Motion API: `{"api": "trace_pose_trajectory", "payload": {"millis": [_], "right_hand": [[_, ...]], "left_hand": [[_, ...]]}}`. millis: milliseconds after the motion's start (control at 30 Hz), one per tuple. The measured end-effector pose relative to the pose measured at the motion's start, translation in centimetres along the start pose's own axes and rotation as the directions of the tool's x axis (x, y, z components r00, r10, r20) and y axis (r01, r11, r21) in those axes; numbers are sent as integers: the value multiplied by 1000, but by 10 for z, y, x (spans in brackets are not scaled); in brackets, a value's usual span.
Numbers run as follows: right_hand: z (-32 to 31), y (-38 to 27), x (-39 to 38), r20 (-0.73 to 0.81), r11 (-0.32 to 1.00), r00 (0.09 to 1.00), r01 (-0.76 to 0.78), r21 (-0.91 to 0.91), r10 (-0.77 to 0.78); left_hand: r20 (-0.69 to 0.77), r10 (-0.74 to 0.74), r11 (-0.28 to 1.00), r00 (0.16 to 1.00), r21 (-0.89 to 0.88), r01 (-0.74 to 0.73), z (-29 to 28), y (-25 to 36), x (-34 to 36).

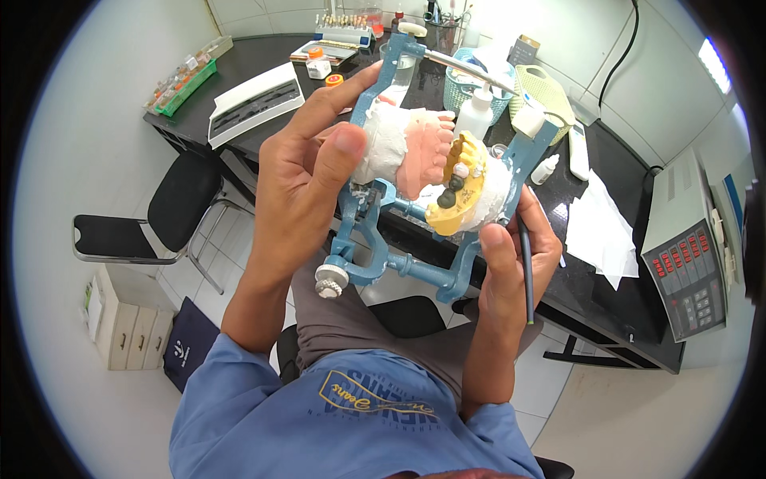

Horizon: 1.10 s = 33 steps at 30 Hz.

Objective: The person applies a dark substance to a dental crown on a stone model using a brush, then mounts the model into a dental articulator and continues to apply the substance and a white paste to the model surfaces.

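Observation:
Both of my hands hold up a blue metal dental articulator, opened wide above my lap. My left hand is closed round its left arm, thumb on the white plaster behind a pink dental model with a row of teeth. Facing that, a yellow dental model with dark, gold-coloured and pale teeth sits in white plaster on the other arm. My right hand grips this right arm near its lower end, thumb in front. A slim dark pencil-like stick is also tucked in the right hand, pointing down.
Beyond the articulator stands a dark desk with a white case, a green rack, a white squeeze bottle, baskets and white paper. A control box is at right, a black chair at left.

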State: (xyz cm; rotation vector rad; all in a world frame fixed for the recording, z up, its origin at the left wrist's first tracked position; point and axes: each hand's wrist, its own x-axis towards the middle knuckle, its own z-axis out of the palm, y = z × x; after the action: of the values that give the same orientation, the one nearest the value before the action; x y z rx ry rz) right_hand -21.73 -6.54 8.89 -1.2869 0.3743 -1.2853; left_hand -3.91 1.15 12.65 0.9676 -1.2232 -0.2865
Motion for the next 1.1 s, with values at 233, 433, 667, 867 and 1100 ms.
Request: {"api": "trace_pose_trajectory", "payload": {"millis": [233,433,667,867,1100], "right_hand": [[2,2,-2,-12,1000,1000,-11,-16,11],[1,2,-3,-1,1000,1000,-24,-15,24],[1,1,-3,15,999,999,-34,-8,34],[1,2,-2,26,1000,999,-25,4,25],[0,3,-3,54,998,998,-28,58,24]], "left_hand": [[21,30,996,999,81,-32,-3,1,-2],[22,-5,997,1000,83,3,-2,4,-2],[24,-3,996,1000,92,1,-1,5,-3],[26,-2,992,1000,129,-1,-1,7,-2],[36,4,985,999,173,-10,-2,11,-2]]}}
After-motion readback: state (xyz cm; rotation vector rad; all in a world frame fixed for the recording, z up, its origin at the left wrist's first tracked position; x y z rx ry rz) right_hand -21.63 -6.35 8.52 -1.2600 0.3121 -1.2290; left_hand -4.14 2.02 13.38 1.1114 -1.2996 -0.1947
